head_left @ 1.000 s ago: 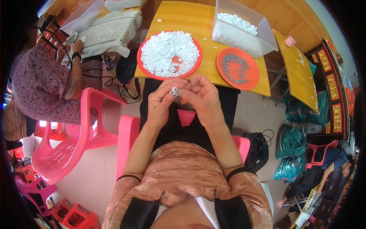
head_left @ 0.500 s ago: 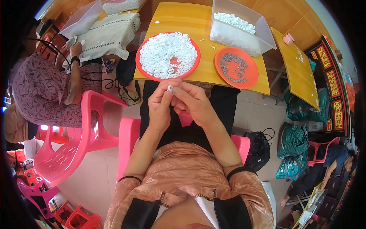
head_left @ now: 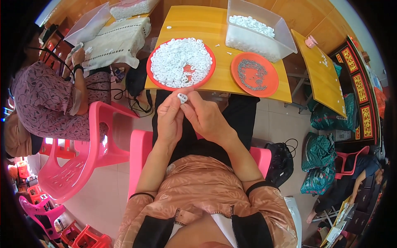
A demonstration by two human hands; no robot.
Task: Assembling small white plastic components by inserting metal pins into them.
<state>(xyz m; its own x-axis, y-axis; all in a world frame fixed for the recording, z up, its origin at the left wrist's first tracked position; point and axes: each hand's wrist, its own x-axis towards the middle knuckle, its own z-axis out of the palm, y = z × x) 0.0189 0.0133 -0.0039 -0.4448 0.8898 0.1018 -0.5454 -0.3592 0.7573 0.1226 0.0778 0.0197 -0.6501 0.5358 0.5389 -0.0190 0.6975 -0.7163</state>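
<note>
My left hand (head_left: 169, 120) and my right hand (head_left: 207, 118) meet just off the near edge of the table. Between their fingertips they pinch a small white plastic piece (head_left: 182, 98) with holes in it. Right beyond my hands, a red round tray (head_left: 214, 68) carries a heap of similar white pieces (head_left: 178, 62), with a bare patch near its middle. To the right lies an orange-red plate (head_left: 248, 87) with many small grey metal pins or screws (head_left: 253, 66) spread in a ring. Whether a metal part is in my fingers cannot be seen.
A clear plastic bin (head_left: 285, 45) of white pieces stands at the back right of the yellow table (head_left: 194, 20). On the left, another person (head_left: 49, 99) works beside a pink chair (head_left: 97, 144). Green bags (head_left: 317, 153) and a black bag (head_left: 279, 163) sit on the right.
The white piece has turned so its holes face up, and my hands have shifted slightly left and nearer. My fingers have rearranged around it. The person on the left has moved their hands.
</note>
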